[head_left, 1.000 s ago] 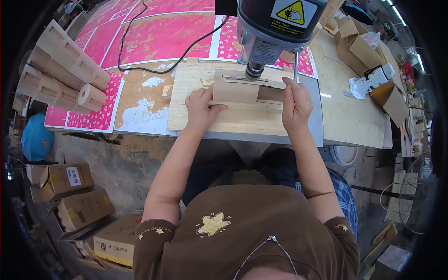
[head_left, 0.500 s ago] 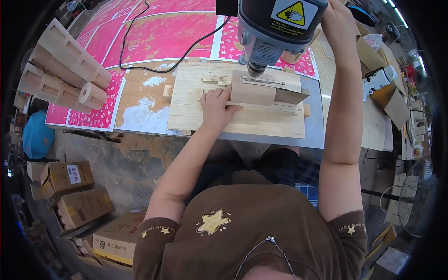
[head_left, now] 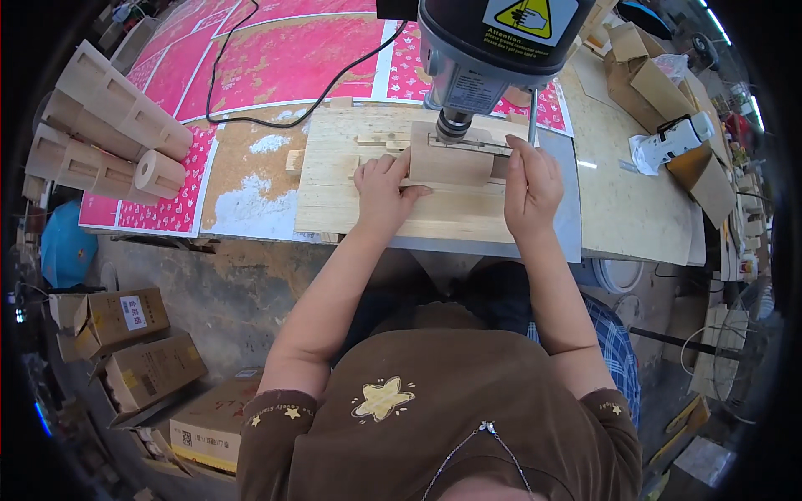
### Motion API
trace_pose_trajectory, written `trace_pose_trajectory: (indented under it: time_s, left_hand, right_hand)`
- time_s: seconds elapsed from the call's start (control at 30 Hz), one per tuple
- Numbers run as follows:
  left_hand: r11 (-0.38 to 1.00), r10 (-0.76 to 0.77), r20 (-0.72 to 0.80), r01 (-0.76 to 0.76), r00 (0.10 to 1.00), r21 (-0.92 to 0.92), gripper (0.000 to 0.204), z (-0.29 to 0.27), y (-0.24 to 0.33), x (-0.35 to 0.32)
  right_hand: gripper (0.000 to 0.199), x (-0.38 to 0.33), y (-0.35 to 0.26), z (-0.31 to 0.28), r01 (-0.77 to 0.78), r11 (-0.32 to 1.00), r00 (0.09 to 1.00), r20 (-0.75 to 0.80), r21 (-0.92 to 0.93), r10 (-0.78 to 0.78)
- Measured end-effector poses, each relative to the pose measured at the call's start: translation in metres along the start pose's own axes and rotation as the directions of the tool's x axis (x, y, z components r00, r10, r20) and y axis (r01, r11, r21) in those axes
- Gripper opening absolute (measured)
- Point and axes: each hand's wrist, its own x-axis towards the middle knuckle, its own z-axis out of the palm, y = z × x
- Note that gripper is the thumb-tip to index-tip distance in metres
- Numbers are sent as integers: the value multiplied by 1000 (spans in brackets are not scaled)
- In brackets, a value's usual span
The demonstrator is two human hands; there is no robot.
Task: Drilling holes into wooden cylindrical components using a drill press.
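Note:
A drill press [head_left: 480, 79] stands over the bench, its chuck [head_left: 454, 125] low above a pale wooden cylinder [head_left: 451, 165] with a slot along its top. The cylinder lies sideways in a wooden jig on a flat board [head_left: 359, 209]. My left hand [head_left: 383, 190] is closed against the cylinder's left end, thumb along its front. Right of the cylinder, my right hand [head_left: 535, 185] is closed round the lower end of the press's metal feed lever [head_left: 533, 113]. My fingers partly hide the lever's tip and the jig's right end. The drill bit's tip cannot be made out.
Several slotted wooden cylinders [head_left: 109, 125] are stacked at the left on a pink printed sheet [head_left: 309, 63]. A black cable [head_left: 313, 104] runs across it to the press. Cardboard boxes [head_left: 647, 75] and a white bottle-like object [head_left: 677, 142] sit at the right; more boxes [head_left: 125, 321] stand lower left.
My right hand has come down from the upper right beside the press to the cylinder's right end, bringing the lever down. The chuck has lowered slightly. My left hand stays at the cylinder.

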Motion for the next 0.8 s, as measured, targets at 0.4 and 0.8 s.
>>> trace_pose_trajectory:
  time_s: [0.4,0.8]
  left_hand:
    - [999,-36,41,37,999,-36,63,-4,-1,0]
    - [986,-97,76,106,992,-127,38,-13,3,10]
  right_hand:
    - [24,141,-10,-37,60,989,993,-92,-137,-73]
    - [26,13,54,-18,-69,988,863,488,-142,130]
